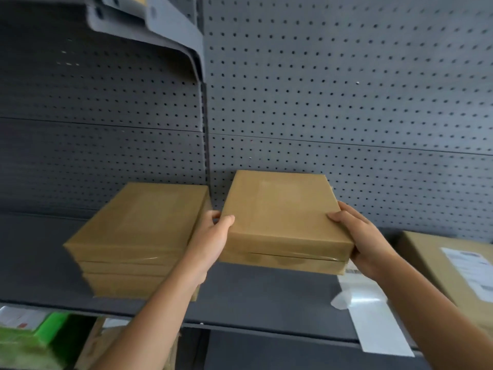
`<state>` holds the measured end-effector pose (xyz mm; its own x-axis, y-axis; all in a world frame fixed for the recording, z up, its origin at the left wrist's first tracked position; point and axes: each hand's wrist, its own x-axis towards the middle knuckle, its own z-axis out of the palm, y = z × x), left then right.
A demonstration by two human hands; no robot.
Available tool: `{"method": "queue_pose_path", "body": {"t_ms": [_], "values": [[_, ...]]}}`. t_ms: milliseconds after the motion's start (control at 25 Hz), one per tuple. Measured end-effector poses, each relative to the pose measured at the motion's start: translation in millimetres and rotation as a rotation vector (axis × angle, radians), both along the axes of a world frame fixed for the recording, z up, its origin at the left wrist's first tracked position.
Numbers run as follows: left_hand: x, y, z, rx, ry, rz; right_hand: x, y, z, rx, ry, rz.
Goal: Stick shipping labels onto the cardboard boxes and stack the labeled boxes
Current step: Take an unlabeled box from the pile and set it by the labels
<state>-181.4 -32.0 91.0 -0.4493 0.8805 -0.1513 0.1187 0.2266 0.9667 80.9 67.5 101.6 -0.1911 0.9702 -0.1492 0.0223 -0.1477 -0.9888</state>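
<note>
Fingers of the left hand (pixel 210 236) curl round the left side of a brown box (pixel 280 209), and its thumb lies flat on top. The right hand (pixel 365 236) does the same on the right side. Its thumb is on top and its fingers are tucked under, so I cannot see their tips. The brown box is up in the air over the grey shelf (pixel 266 295), just beside a stack (pixel 138 222) on its left. I see no label on its top.

I think the brown box is being carried to or from the stack. To do this well, keep it flat, hold both sides tight, and do not bump the stack. If it goes on top, line up the corners so nothing tips. If it needs a label first, set it down flat on the shelf.

Now the count. Two hands. One brown box is held, but a line runs along its front, so it may be two thin ones held together; I cannot tell. The stack looks like three boxes. One labelled box (pixel 426 252) sits at the right, with one white label (pixel 469 268) on it. One white strip (pixel 373 316) lies on the shelf, under the right arm.
</note>
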Motion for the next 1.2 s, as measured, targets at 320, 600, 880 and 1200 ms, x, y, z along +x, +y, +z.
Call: {"method": "queue_pose_path", "body": {"t_ms": [320,600,880,1200], "values": [[30.6,8.2,-63.6,-0.039,-0.014,-0.076,37.4,5.3,-67.8,-0.098,0.043,0.012],[23.7,1.6,-103.1,-0.102,0.010,-0.020,27.7,7.2,-114.9,-0.163,0.012,0.069],[26.9,-8.2,-124.3,-0.118,0.052,0.000,25.2,1.1,-128.9,-0.145,-0.010,0.109],[32.3,-2.4,-116.3,-0.092,0.333,0.012,43.1,-1.9,-124.7,-0.050,-0.138,0.067]]}}
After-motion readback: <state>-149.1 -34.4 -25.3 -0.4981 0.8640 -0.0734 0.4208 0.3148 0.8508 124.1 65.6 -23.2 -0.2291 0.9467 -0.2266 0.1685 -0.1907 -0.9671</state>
